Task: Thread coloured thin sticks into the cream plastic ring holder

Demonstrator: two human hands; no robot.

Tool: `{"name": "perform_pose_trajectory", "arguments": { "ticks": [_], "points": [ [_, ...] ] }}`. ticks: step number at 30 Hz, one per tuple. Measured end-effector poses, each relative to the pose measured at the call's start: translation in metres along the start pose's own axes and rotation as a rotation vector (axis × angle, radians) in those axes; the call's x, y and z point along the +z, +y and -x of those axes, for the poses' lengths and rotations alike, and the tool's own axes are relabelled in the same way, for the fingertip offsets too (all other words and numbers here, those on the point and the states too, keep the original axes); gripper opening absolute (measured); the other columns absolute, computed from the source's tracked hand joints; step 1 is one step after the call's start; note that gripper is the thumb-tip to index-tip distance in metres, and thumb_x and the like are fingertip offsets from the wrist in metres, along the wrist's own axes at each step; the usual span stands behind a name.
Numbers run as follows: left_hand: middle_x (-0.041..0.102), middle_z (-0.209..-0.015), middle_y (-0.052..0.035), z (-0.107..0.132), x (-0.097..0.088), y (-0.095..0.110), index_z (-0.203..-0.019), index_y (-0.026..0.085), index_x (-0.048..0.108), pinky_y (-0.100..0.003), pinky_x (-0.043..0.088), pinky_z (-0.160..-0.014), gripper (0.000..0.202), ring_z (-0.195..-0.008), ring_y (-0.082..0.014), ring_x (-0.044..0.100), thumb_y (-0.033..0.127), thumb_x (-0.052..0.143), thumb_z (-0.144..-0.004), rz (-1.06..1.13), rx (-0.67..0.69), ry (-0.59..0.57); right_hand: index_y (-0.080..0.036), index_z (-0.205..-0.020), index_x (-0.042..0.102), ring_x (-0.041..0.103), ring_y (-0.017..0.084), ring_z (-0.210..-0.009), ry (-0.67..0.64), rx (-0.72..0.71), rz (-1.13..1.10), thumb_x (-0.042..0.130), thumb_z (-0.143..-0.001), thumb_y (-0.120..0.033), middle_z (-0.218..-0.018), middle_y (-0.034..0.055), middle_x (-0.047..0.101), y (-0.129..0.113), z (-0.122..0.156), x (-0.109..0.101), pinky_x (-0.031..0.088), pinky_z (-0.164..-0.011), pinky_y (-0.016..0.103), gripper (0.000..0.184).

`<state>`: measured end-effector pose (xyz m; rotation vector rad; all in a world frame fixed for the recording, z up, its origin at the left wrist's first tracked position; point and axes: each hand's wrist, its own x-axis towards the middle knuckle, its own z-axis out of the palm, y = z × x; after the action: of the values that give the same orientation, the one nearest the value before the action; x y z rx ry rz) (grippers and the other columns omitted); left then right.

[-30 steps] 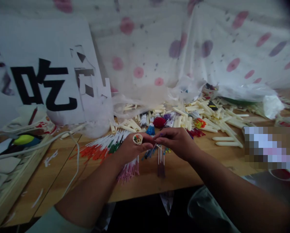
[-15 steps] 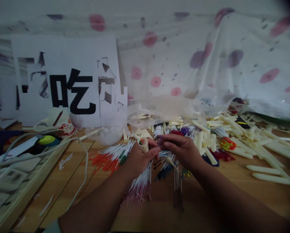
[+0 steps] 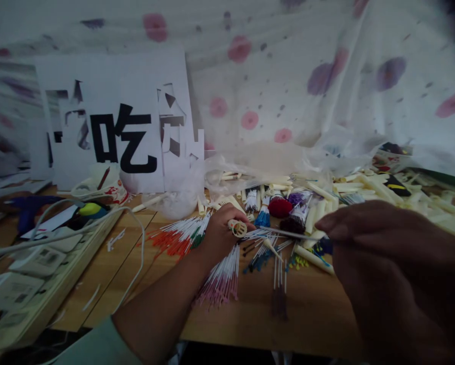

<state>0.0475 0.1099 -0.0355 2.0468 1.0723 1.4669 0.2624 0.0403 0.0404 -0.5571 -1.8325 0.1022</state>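
My left hand is closed round a small cream tube whose open end points right. My right hand is raised close to the camera, its fingers pinched on a thin white stick that reaches left toward the tube's mouth. Under the hands lie fans of thin sticks with coloured tips: orange and green ones, pink ones, blue ones. A heap of cream tubes covers the table at the right.
The wooden table carries a white sign with black characters at the back, a plastic bag, and a spotted cloth behind. White cables and a tray of papers lie at the left. Red and purple tufts sit mid-table.
My right hand has drawn away from the left one, rightward and toward the camera, pulling a thin stick out with it. The view has shifted left and down a little.
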Motion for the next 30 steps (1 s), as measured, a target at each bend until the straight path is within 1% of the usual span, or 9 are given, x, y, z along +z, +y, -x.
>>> {"name": "perform_pose_trajectory", "arguments": {
  "ticks": [3,5,8,13,17,20,24,27,30],
  "points": [
    [0.055,-0.061,0.0,0.0,0.003,-0.002,-0.06,0.016,0.06,-0.026,0.041,-0.06,0.033,-0.062,-0.0122,0.051,0.045,0.065,-0.076,0.009,0.027,0.0,-0.023,-0.1,0.058,0.062,0.02,-0.088,-0.082,-0.008,0.06,0.062,-0.074,-0.01,-0.089,0.0041,0.065,-0.011,0.008,-0.001,0.053,-0.078,0.037,0.03],
    [0.054,-0.061,0.0001,0.001,0.004,-0.002,-0.06,0.016,0.06,-0.026,0.041,-0.059,0.032,-0.061,-0.0119,0.051,0.042,0.064,-0.078,0.027,0.043,-0.008,-0.022,-0.099,0.058,0.063,0.019,-0.088,-0.092,0.017,0.099,0.06,-0.078,-0.011,-0.091,0.0047,0.065,-0.014,0.01,0.006,0.054,-0.076,0.035,0.023],
    [0.053,-0.062,0.0004,0.001,0.004,-0.002,-0.061,0.016,0.061,-0.026,0.04,-0.06,0.029,-0.063,-0.0122,0.051,0.038,0.063,-0.079,0.053,0.061,-0.021,-0.02,-0.102,0.057,0.062,0.017,-0.091,-0.148,-0.01,0.114,0.06,-0.078,-0.008,-0.093,0.0048,0.066,-0.014,0.009,0.018,0.056,-0.073,0.03,0.027],
    [0.052,-0.065,-0.0005,0.003,0.003,0.004,-0.063,0.016,0.063,-0.026,0.039,-0.06,0.028,-0.066,-0.0129,0.051,0.036,0.06,-0.082,0.037,0.058,-0.064,-0.011,-0.103,0.057,0.061,0.018,-0.093,-0.111,-0.153,0.073,0.065,-0.072,-0.004,-0.095,0.0085,0.065,-0.006,0.008,0.03,0.055,-0.075,0.031,0.033],
    [0.051,-0.071,-0.0006,0.003,0.001,0.005,-0.068,0.017,0.063,-0.027,0.04,-0.064,0.028,-0.07,-0.0137,0.05,0.041,0.059,-0.081,-0.024,0.093,-0.068,-0.011,-0.098,0.059,0.061,0.017,-0.089,-0.104,-0.188,0.065,0.067,-0.07,-0.004,-0.092,0.0092,0.066,0.003,0.006,0.038,0.054,-0.075,0.031,0.03],
    [0.05,-0.077,-0.0011,0.003,-0.003,0.001,-0.079,0.019,0.063,-0.029,0.039,-0.069,0.031,-0.077,-0.0157,0.049,0.05,0.06,-0.077,-0.077,0.133,-0.054,-0.014,-0.095,0.062,0.062,0.016,-0.081,-0.049,-0.113,0.02,0.064,-0.072,-0.003,-0.085,0.0072,0.066,0.008,0.004,0.041,0.054,-0.069,0.029,0.026],
    [0.046,-0.089,-0.0037,0.004,-0.011,0.0,-0.095,0.021,0.06,-0.032,0.039,-0.075,0.053,-0.086,-0.0186,0.045,0.068,0.049,-0.074,-0.133,0.169,-0.075,-0.015,-0.098,0.063,0.062,0.015,-0.081,-0.025,0.01,-0.045,0.063,-0.074,-0.003,-0.087,0.0063,0.066,0.012,0.004,0.041,0.053,-0.068,0.029,0.028],
    [0.041,-0.093,-0.0049,0.005,-0.014,0.003,-0.103,0.022,0.058,-0.034,0.039,-0.08,0.054,-0.09,-0.0194,0.041,0.066,0.034,-0.082,-0.181,0.181,-0.11,-0.015,-0.099,0.063,0.062,0.014,-0.082,-0.028,-0.002,-0.025,0.063,-0.074,-0.002,-0.088,0.0058,0.066,0.016,0.005,0.042,0.053,-0.069,0.029,0.029],
    [0.038,-0.092,-0.0047,0.005,-0.016,0.006,-0.105,0.022,0.057,-0.035,0.038,-0.083,0.05,-0.091,-0.0192,0.04,0.059,0.029,-0.087,-0.219,0.204,-0.1,-0.016,-0.099,0.064,0.061,0.014,-0.082,-0.021,-0.027,0.041,0.06,-0.076,-0.002,-0.088,0.0057,0.065,0.023,0.005,0.048,0.051,-0.069,0.029,0.027]
  ]
}}
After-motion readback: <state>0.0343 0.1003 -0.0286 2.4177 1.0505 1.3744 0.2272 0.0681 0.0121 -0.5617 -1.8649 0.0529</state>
